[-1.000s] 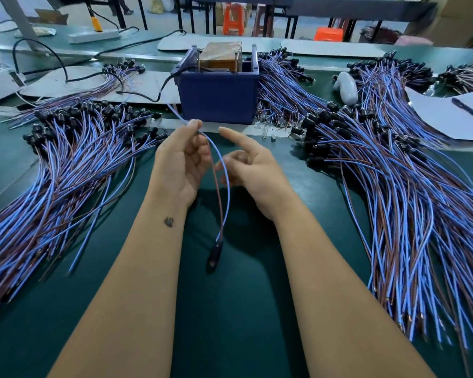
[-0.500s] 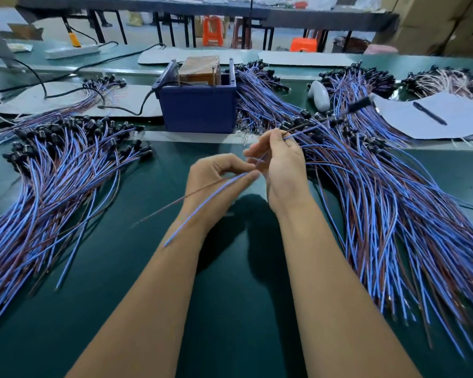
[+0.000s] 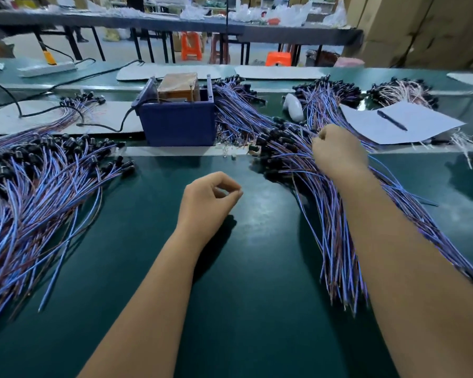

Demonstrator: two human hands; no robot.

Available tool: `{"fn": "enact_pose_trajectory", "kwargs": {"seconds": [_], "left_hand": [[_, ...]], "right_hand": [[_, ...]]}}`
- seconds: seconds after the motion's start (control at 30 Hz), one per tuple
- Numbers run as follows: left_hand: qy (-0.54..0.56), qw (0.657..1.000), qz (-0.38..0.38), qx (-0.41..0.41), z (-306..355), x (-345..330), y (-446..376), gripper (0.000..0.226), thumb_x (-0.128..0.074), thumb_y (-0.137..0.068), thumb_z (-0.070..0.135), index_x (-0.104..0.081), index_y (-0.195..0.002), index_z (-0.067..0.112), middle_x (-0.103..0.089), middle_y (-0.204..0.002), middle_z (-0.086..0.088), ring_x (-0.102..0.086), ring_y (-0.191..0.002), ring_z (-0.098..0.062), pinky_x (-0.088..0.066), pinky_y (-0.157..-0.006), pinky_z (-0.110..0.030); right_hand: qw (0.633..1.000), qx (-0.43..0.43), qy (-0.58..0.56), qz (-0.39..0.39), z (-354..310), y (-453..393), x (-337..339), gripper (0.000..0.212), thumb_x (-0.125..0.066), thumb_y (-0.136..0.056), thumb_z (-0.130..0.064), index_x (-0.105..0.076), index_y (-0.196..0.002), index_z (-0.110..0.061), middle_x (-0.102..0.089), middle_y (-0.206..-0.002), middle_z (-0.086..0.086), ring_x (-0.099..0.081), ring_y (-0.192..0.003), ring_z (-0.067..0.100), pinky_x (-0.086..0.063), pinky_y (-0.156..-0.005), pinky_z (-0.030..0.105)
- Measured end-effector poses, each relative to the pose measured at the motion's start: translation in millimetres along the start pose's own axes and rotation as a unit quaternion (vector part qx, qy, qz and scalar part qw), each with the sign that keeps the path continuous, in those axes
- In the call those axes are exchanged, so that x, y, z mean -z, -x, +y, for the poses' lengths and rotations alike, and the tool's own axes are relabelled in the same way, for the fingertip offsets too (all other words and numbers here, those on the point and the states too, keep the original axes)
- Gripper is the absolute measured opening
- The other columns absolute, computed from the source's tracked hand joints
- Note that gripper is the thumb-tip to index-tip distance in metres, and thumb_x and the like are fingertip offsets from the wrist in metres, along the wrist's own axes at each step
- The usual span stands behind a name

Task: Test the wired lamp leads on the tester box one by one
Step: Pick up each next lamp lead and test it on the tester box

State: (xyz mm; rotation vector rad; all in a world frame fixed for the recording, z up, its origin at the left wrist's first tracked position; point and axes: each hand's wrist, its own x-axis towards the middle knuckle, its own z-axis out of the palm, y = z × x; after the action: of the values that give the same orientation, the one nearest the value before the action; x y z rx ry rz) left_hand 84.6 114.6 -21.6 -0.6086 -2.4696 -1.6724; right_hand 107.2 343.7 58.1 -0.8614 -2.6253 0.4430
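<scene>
The blue tester box [image 3: 176, 124], with a brown block inside it, stands at the back of the green table [image 3: 230, 282]. One heap of blue and brown lamp leads with black lamp heads [image 3: 38, 192] lies on the left, and a second heap [image 3: 331, 227] lies on the right. My right hand [image 3: 339, 155] is closed in a fist on top of the right heap, its fingers curled down round a lead there; the fingertips are hidden. My left hand [image 3: 208, 200] hovers over the table's middle, thumb and forefinger touching in a ring, with no lead visible in it.
A sheet of paper [image 3: 410, 132] with a black pen [image 3: 392, 120] lies at the back right, beside a white object [image 3: 294, 106]. A black cable [image 3: 104, 127] runs from the box to the left. More lead bundles [image 3: 404, 91] lie behind.
The single lead that both hands held half a second ago is no longer in them. My right hand has moved right onto the right heap; my left hand has dropped lower.
</scene>
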Motion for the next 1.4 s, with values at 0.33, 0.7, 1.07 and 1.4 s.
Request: {"fn": "enact_pose_trajectory", "kwargs": {"seconds": [0.33,0.7,1.07,1.4], "left_hand": [[-0.342,0.902,0.237,0.117,-31.3,79.6,-14.0,0.035,-0.057,-0.089,0.019,-0.065,-0.122,0.016,-0.059,-0.133,-0.009,-0.039,-0.122,-0.036,-0.035,-0.096,-0.042],[-0.387,0.877,0.176,0.226,-44.2,94.1,-18.5,0.044,-0.052,-0.094,0.023,-0.053,-0.137,0.021,-0.054,-0.134,-0.015,-0.039,-0.122,-0.039,-0.037,-0.094,-0.045],[-0.276,0.908,0.297,0.109,-46.0,93.4,-12.6,0.027,-0.051,-0.101,0.021,-0.072,-0.117,0.015,-0.074,-0.1,-0.008,-0.065,-0.089,-0.03,-0.039,-0.064,-0.03],[-0.025,0.962,0.273,0.008,-10.7,67.1,-17.1,0.008,-0.061,-0.094,0.018,-0.067,-0.095,0.022,-0.063,-0.075,0.012,-0.054,-0.063,0.003,-0.046,-0.062,-0.021]], "right_hand": [[0.978,0.18,-0.103,-0.024,-95.3,72.4,-78.4,0.037,-0.053,-0.093,-0.03,-0.055,-0.128,-0.02,-0.047,-0.13,0.01,-0.04,-0.119,0.031,-0.029,-0.099,0.04],[0.929,0.158,-0.301,-0.148,-111.7,90.4,-115.5,0.022,-0.048,-0.094,-0.02,-0.068,-0.103,-0.023,-0.064,-0.11,-0.005,-0.047,-0.111,0.019,-0.038,-0.1,0.038],[0.923,0.173,-0.308,-0.149,-112.2,100.4,-108.4,0.022,-0.048,-0.095,-0.017,-0.069,-0.097,-0.018,-0.068,-0.098,-0.003,-0.055,-0.102,0.023,-0.043,-0.096,0.044],[0.83,0.087,-0.516,-0.193,-114.2,99.7,-102.5,0.024,-0.041,-0.1,-0.01,-0.063,-0.091,-0.014,-0.064,-0.071,0.006,-0.061,-0.061,0.023,-0.053,-0.065,0.035]]}}
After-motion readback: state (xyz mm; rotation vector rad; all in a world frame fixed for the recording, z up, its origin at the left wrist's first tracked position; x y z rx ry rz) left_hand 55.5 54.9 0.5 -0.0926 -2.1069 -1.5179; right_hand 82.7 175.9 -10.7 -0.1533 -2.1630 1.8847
